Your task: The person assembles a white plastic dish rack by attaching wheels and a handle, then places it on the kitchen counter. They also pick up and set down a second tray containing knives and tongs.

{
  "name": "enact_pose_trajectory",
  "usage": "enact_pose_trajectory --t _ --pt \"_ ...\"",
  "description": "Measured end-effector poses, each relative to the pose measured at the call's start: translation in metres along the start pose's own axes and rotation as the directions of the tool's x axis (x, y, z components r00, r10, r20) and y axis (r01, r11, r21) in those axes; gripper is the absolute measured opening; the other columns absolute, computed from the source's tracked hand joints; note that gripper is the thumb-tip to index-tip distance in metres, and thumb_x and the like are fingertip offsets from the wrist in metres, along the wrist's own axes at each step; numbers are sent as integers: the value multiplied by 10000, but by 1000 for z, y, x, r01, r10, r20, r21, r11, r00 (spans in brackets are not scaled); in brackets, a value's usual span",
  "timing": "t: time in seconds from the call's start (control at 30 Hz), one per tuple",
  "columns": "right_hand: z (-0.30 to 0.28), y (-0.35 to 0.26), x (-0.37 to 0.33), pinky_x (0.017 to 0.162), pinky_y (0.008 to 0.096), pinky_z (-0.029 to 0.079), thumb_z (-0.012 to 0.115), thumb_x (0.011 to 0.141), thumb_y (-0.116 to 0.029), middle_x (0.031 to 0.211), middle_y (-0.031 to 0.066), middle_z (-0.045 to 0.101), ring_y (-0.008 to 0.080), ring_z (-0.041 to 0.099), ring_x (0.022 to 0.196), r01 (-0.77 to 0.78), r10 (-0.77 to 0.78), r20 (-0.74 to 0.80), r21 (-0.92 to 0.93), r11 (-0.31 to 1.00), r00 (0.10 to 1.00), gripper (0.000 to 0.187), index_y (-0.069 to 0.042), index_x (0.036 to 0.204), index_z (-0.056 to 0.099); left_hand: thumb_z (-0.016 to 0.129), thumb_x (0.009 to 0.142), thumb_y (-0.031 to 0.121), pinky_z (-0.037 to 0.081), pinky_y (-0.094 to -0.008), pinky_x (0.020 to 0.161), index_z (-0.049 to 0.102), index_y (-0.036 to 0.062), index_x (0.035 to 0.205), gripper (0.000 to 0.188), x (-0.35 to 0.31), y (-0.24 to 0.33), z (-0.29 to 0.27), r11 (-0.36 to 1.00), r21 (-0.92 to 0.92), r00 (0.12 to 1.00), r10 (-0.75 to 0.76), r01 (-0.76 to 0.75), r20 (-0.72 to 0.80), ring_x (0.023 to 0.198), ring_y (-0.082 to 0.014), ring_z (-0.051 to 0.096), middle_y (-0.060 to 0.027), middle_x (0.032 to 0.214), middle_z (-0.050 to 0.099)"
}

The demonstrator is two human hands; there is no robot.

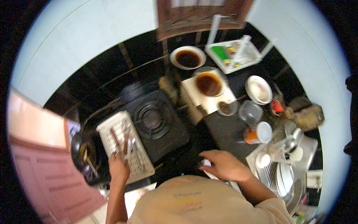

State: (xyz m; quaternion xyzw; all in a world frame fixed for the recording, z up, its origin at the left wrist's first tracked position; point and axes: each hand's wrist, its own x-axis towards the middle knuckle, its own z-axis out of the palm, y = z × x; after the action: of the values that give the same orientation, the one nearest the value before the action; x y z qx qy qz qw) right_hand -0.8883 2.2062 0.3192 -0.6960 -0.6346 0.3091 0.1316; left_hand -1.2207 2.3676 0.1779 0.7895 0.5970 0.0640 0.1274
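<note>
My left hand (119, 168) reaches over a cream perforated rectangular basket (143, 164), its fingers closed at the long brown and silver utensils (128, 142) inside. Motion blur hides exactly what those fingers grip. The basket lies slantwise over the left part of a black gas stove (164, 127). My right hand (223, 165) is bent in front of my body at the counter's near edge. Its thumb and fingers curl around a small white thing (206, 163), mostly hidden, whose kind I cannot make out.
Two bowls of dark brown liquid, a back bowl (187, 58) and a nearer bowl (209, 84), stand beyond the stove. A black pan (84, 149) sits left. Right are a white rack (238, 56), a clear container (250, 113), a white-lidded jar (263, 132) and a dish drainer (309, 149) with plates.
</note>
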Motion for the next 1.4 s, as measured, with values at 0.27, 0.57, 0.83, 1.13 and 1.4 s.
enact_pose_trajectory --t 0.27,0.57,0.83,1.13,1.4 --pt "32 -43 17 829 403 503 680 812 -268 1069 221 634 372 626 946 -66 68 103 -20 998 992 473 29 1164 576 669 763 133 472 -431 870 550 2 1041 330 -18 -41 47 989 -64 985 -128 136 117 988 -360 573 -194 1035 591" --pt "64 -70 39 821 394 507 696 800 -213 1067 220 629 350 632 956 -64 71 168 -45 997 983 454 26 1166 573 660 746 117 492 -439 809 577 7 972 265 -27 -59 81 971 -172 980 -183 168 -77 932 -355 590 -183 1001 575" --pt "89 -86 53 843 404 495 693 800 -222 1099 221 622 363 623 972 -20 38 193 -96 995 981 459 21 1170 572 671 761 157 495 -441 797 593 -1 986 286 -26 -82 77 912 -343 973 -193 227 130 908 -362 602 -195 952 593" --pt "127 -88 74 901 416 465 663 821 -259 1116 222 617 376 591 1032 -35 68 251 -132 991 966 450 16 1167 575 635 819 184 467 -439 817 609 -2 936 222 -4 -96 82 863 -484 954 -254 147 -162 906 -367 579 -205 947 586" --pt "175 -91 107 884 430 471 641 834 -262 1069 221 628 381 597 1002 26 5 256 -116 993 967 392 12 1110 592 648 789 177 498 -447 777 610 6 893 204 17 -55 74 928 -372 997 -56 34 -51 870 -365 617 -204 940 606"
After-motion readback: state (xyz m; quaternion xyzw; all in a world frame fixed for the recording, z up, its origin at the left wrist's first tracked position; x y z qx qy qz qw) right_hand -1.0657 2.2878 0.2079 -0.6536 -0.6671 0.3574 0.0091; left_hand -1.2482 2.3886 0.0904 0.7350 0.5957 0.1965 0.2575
